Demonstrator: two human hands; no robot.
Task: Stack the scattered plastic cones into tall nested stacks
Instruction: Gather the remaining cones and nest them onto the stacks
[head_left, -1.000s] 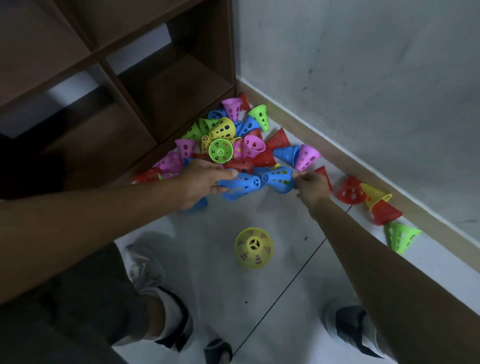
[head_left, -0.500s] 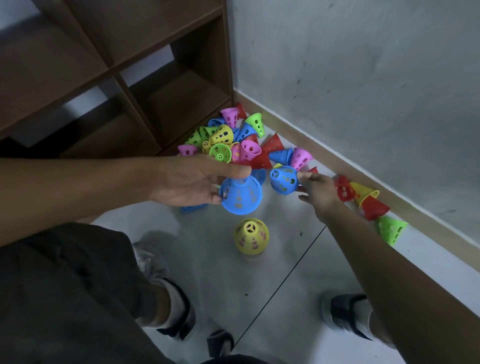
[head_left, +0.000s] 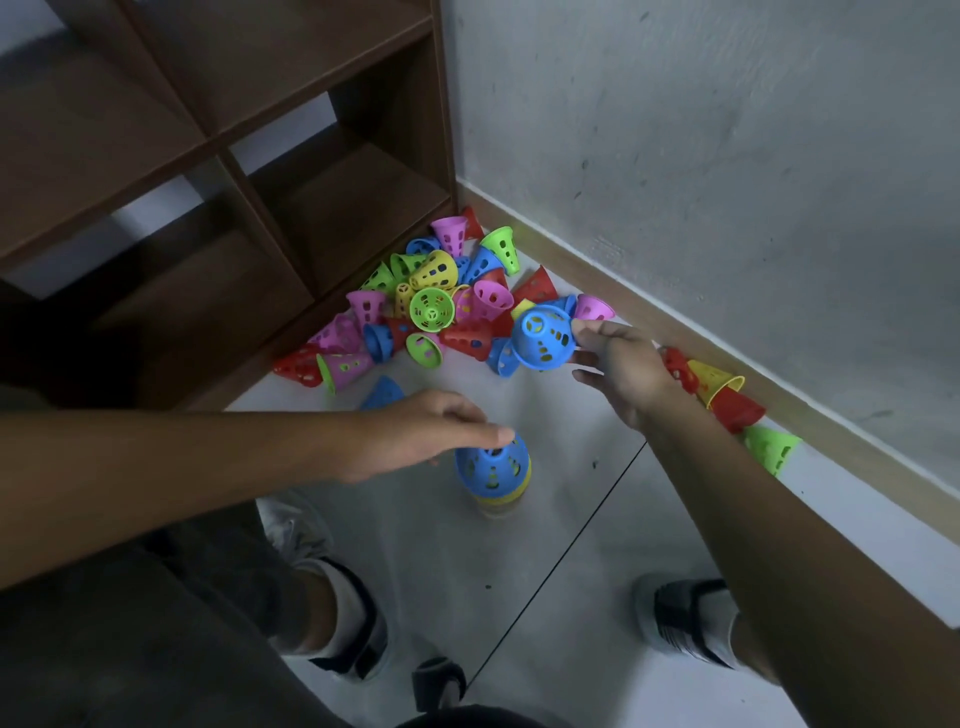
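Note:
A pile of perforated plastic cones (head_left: 441, 306) in pink, green, yellow, blue and red lies on the floor by the shelf corner. In front of it stands a short stack (head_left: 493, 475): a blue cone nested over a yellow cone. My left hand (head_left: 421, 434) hovers over the stack's top with its fingers straight, holding nothing. My right hand (head_left: 621, 369) pinches the rim of a second blue cone (head_left: 543, 338), held in the air just in front of the pile.
A dark wooden shelf unit (head_left: 234, 208) stands at the left and a grey wall (head_left: 727, 156) with a baseboard runs along the right. Red, yellow and green cones (head_left: 727, 395) lie along the baseboard. My two shoes (head_left: 685, 616) stand on the grey floor below.
My left hand set its blue cone down over the yellow cone and let go. My right hand lifted the other blue cone slightly higher.

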